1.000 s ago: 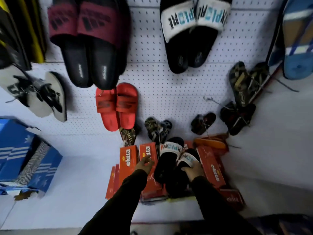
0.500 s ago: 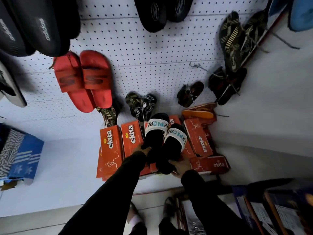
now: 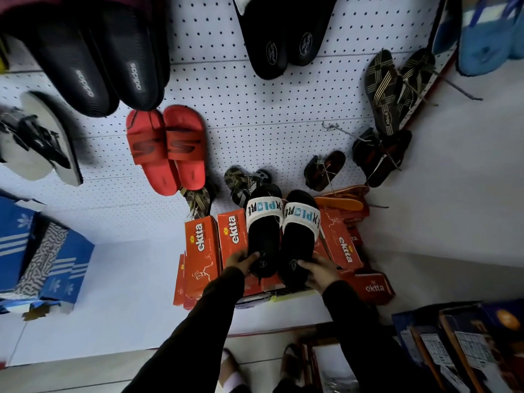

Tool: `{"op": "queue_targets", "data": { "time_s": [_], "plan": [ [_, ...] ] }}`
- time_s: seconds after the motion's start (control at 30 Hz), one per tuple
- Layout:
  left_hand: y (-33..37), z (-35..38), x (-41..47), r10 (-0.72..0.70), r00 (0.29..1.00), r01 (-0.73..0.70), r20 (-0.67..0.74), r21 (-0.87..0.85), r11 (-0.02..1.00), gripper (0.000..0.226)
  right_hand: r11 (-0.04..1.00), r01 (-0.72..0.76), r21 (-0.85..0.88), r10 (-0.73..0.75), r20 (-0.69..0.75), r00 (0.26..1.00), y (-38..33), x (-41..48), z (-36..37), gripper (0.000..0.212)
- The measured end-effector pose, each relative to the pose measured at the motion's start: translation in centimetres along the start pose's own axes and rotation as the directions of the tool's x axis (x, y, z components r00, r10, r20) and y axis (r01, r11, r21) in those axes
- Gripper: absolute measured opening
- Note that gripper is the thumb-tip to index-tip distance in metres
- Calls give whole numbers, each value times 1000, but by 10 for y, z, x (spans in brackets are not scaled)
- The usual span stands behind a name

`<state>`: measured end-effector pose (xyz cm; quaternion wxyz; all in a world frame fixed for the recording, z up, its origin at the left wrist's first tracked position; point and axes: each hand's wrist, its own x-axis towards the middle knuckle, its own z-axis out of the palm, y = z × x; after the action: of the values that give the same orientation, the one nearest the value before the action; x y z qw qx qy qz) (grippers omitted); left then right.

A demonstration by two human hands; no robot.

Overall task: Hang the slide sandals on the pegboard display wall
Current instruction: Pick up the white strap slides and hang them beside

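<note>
Left hand (image 3: 243,261): gripping heel end of left-side black slide sandal w/ white "EXPLORE" strap (image 3: 262,236), thumb across the footbed.
Right hand (image 3: 317,272): wrapped round heel end of matching right-side black slide w/ white strap (image 3: 297,239), fingers (image 3: 307,265) over the footbed.
Pair: held side by side, touching, toes pointing away from hands toward white perforated pegboard wall (image 3: 255,114); off any hook for now.
Under hands: stacked orange "ekta" cardboard shoeboxes (image 3: 202,245); pair looks lifted clear of them, contact hard to tell.
Beyond fingertips: small dark strappy sandals (image 3: 246,181) hung low on board; red foam slides (image 3: 167,148) up and left of left hand.
Free hook: bare metal wire peg (image 3: 336,129) up and right of right hand, looks unoccupied.
Same model: another black pair w/ white strap (image 3: 280,32) already hung, far above hands.
Done: pair picked up, both hands on it.
Left: raise pair to board, find a peg, hook it on, let go. Est. early stage; hanging itself not begun.
Unclear: tie or loop joining the pair — not visible, so how it catches a peg can't be told.
</note>
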<state>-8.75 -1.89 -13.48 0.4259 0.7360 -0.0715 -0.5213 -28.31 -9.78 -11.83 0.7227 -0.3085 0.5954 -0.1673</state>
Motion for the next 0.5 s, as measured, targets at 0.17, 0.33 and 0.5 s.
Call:
{"op": "queue_targets", "data": {
  "time_s": [0.17,0.33,0.5],
  "plan": [
    [47,-4,-33,166,986,-167,-14,-100,981,13,983,179,40,-181,55,982,-47,-27,13,53],
    [98,-5,-59,337,941,-332,4,-164,929,31,929,364,64,-367,54,929,-93,-50,24,50],
    [145,-6,-86,528,848,-524,-50,-232,819,27,849,518,108,-525,52,850,-143,-72,29,57]
  ]
}}
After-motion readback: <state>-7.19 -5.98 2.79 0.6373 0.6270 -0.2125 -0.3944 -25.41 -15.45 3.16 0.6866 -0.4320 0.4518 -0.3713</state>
